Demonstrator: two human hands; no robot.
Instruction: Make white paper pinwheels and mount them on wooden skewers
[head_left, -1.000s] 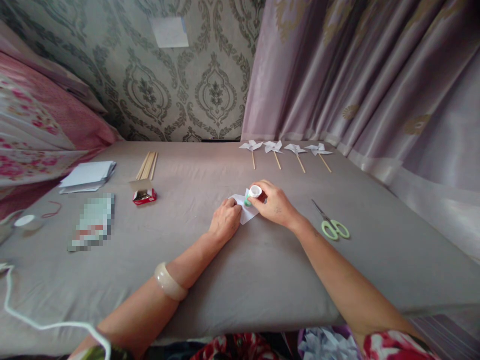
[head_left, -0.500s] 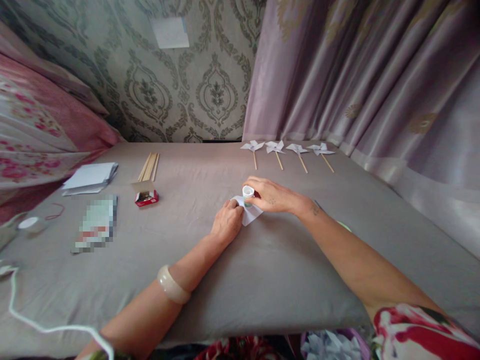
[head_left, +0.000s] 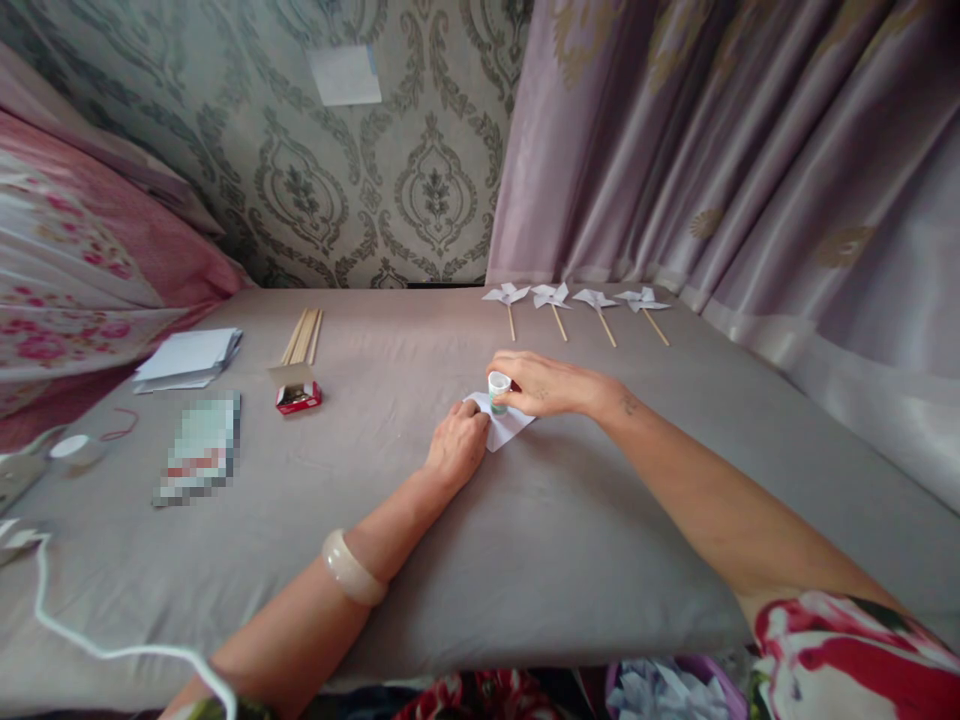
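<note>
A small white sheet of paper [head_left: 509, 431] with creases lies flat on the grey cloth. My left hand [head_left: 458, 441] rests at its left corner, fingers curled in and pinching or pressing the edge down. In my right hand [head_left: 541, 386] a white and green glue stick [head_left: 499, 388] stands upright, its lower end touching the paper. The thumb and fingers wrap round the tube from the right and behind. Contact between the glue and the sheet is partly hidden by the fingers.
Several paper pinwheels [head_left: 551, 296] on sticks lie at the back right. To the left are wooden sticks [head_left: 303, 337], a red box [head_left: 298, 396], stacked paper [head_left: 187, 359], a blurred packet [head_left: 201, 445], a tape roll [head_left: 75, 449] and a white cable [head_left: 105, 653]. Below the edge sits a purple basket [head_left: 733, 697].
The glue stick and my right hand have shifted very slightly over the paper, and more of the sheet's right corner shows. The whole view has moved a little.
</note>
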